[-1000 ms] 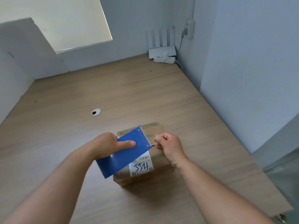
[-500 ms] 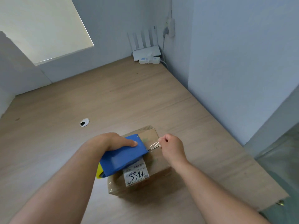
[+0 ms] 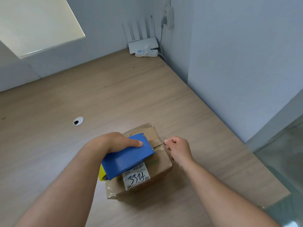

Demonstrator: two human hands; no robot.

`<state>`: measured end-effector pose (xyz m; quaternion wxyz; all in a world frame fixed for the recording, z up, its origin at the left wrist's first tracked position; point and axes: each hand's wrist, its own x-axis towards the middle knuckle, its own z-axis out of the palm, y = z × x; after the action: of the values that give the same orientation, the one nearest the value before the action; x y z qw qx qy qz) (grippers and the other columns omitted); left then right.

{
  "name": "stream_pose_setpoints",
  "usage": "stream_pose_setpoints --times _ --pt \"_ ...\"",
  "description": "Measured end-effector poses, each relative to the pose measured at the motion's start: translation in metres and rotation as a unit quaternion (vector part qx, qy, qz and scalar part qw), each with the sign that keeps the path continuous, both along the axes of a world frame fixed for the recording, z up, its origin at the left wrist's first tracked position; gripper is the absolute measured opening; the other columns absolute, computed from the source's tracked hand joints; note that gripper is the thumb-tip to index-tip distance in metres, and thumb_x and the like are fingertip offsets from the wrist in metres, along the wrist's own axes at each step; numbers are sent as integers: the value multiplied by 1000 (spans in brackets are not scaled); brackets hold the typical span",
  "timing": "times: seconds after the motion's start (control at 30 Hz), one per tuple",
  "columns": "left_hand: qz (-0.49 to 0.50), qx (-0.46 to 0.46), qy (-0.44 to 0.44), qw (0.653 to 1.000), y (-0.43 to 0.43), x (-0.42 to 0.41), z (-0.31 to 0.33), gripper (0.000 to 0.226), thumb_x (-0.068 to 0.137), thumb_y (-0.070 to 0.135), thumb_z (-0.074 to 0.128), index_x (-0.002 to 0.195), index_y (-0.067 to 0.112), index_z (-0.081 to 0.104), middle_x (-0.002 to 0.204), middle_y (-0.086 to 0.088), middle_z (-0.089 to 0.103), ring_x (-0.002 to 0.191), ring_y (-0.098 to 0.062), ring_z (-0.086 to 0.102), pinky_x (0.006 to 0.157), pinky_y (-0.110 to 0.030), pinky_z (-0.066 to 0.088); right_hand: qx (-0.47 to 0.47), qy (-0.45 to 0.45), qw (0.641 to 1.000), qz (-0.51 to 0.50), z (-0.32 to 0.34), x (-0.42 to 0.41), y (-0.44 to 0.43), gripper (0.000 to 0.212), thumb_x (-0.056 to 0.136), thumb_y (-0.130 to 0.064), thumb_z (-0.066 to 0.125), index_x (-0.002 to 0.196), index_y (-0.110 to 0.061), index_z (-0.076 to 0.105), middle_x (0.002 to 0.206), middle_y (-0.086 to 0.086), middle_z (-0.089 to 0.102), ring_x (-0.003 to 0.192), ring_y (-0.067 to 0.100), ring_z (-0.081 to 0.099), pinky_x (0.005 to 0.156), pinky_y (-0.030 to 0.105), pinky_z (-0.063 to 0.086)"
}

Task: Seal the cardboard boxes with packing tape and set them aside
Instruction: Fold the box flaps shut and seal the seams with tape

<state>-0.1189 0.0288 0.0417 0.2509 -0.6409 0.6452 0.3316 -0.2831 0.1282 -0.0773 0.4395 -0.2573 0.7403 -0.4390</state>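
Nearest to me, the cardboard box (image 3: 161, 166) is sitting on the wooden table (image 3: 147, 95), its white label (image 3: 136, 177) marked 3321 facing up at the near end, where glossy film is already catching light at the near left corner. My left hand (image 3: 118, 142) is gripping the blue tape dispenser (image 3: 129, 158), fingers wrapped over its top, and I am laying it flat across the left half of the lid so its mouth is pointing along the seam; the yellow roll (image 3: 102, 173) is peeking out at its near end. Just right of the mouth, my right hand (image 3: 179, 149) is hovering at the box's right edge with fingers curled, thumb and forefinger pinching what I judge to be the free end of the clear tape (image 3: 160, 147), which is barely showing. Holding that end taut should be letting me press it over the edge before drawing the dispenser back. To the right, the table edge is running close, so I am judging the left and far sides the better room for setting boxes aside. Farther out, a cable hole (image 3: 78, 121) is lying to the left, and a white router (image 3: 142, 44) is standing in the far corner.
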Motion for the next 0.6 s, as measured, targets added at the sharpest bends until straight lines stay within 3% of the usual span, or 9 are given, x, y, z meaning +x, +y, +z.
stream_pose_setpoints --times 0.07,0.13,0.2,0.23,0.3,0.37,0.47,0.6 --pt "3 2 -1 1000 0 -3 1 56 73 70 64 91 18 59 95 -3 61 83 -20 61 75 -31 44 15 -7 1000 12 -7 1 -2 26 93 -24 57 70 -13 59 70 3 60 65 18 53 62 32 45" --pt "7 6 -5 1000 0 -5 1 53 73 68 64 90 19 57 93 -2 59 80 -18 59 73 -31 43 54 -17 998 19 -10 -1 -2 25 88 -36 64 91 -12 57 88 3 60 83 23 59 71 36 50" --pt "9 15 -9 1000 0 -6 1 52 73 68 65 90 19 57 94 -2 59 82 -19 59 75 -32 43 120 -29 992 13 -15 -4 4 59 78 -45 72 122 -18 43 111 1 52 102 26 58 75 35 50" --pt "10 16 -9 1000 -1 -7 1 52 72 68 66 90 20 57 95 -2 60 83 -19 59 76 -33 44 135 -14 991 16 -19 -5 7 63 78 -43 73 126 -19 40 116 2 51 107 26 56 78 34 50" --pt "17 16 -8 1000 -1 -7 1 52 72 68 66 89 20 56 94 -2 59 82 -19 59 76 -33 43 119 36 992 -2 -20 -5 9 39 86 -28 66 119 -15 49 115 4 58 104 25 57 78 30 45" --pt "18 13 -11 1000 0 -8 1 51 72 68 66 87 21 55 92 -1 57 81 -18 57 76 -33 42 62 113 992 -16 -16 -3 5 11 93 -20 53 92 -11 60 93 6 64 88 24 59 72 33 43" --pt "25 2 -12 1000 2 -7 2 51 71 68 66 86 21 55 92 -1 57 81 -19 57 76 -33 42 19 160 985 60 -1 9 -6 39 99 -27 40 64 -15 50 70 3 53 72 23 51 64 34 38" --pt "29 -1 -18 999 5 -8 2 53 70 70 66 86 21 55 92 0 57 82 -19 57 76 -33 42 37 254 959 121 -7 27 -10 38 99 -42 41 86 -14 63 88 5 63 82 22 57 64 29 37"
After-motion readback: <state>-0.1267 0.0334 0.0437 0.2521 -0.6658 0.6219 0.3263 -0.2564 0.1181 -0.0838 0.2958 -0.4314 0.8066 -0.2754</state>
